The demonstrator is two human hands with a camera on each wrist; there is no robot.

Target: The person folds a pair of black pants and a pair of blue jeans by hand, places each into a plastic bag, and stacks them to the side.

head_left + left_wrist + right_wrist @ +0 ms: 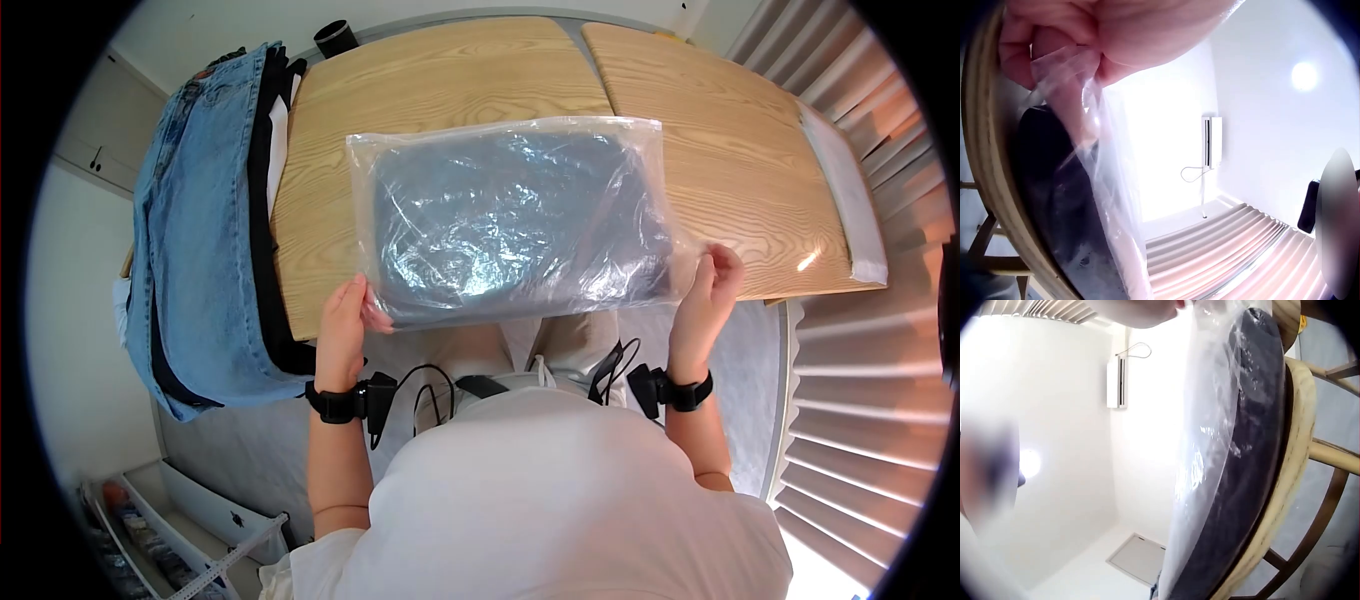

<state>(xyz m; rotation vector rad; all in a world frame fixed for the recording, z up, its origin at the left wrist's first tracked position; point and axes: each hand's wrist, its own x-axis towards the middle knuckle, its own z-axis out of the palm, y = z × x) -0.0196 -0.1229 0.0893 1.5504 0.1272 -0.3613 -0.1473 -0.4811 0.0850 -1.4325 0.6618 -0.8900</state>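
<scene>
Between left hand (344,323) and right hand (706,300), clear bag (520,220)

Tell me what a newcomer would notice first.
Probably the shiny clear bag with dark contents, at the wooden table's near edge, pinched at its sides by the left hand and right hand. Next, the blue denim at the head view's left, then the pleated curtain at its right.
</scene>
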